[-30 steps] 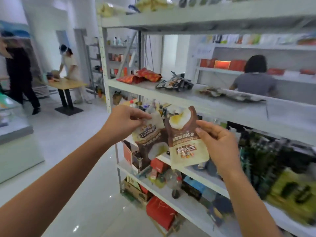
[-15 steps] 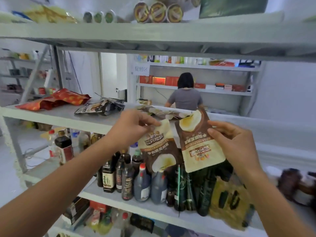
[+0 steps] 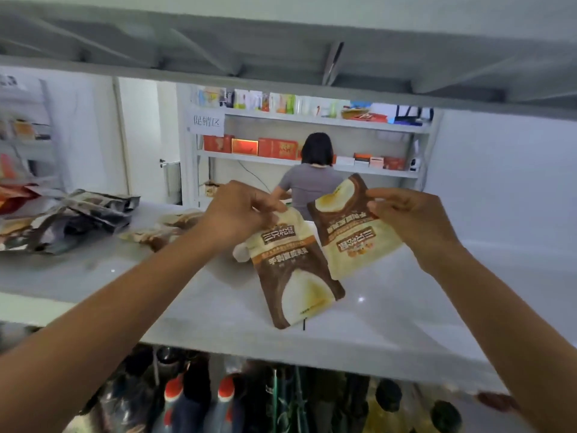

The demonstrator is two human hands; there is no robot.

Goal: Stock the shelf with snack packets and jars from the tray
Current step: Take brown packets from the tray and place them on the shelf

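- Two snack packets hang over the shelf (image 3: 218, 307), one in each hand, and I judge neither is set down yet.
- My left hand (image 3: 237, 210) pinches the left packet (image 3: 293, 276) by its top edge. Its long axis points down towards the shelf's front edge. I cannot tell whether its lower corner touches the board.
- My right hand (image 3: 415, 220) pinches the right packet (image 3: 352, 235) at its upper corner, tilted and clearly higher.
- The left one is nearer the board, so I'd lay it flat first.
- Both are flat cream-and-brown pouches picturing a pale round food. The print reads upright on the left one and inverted on the right.
- Silver packets (image 3: 78, 220) lie towards the shelf's left end.
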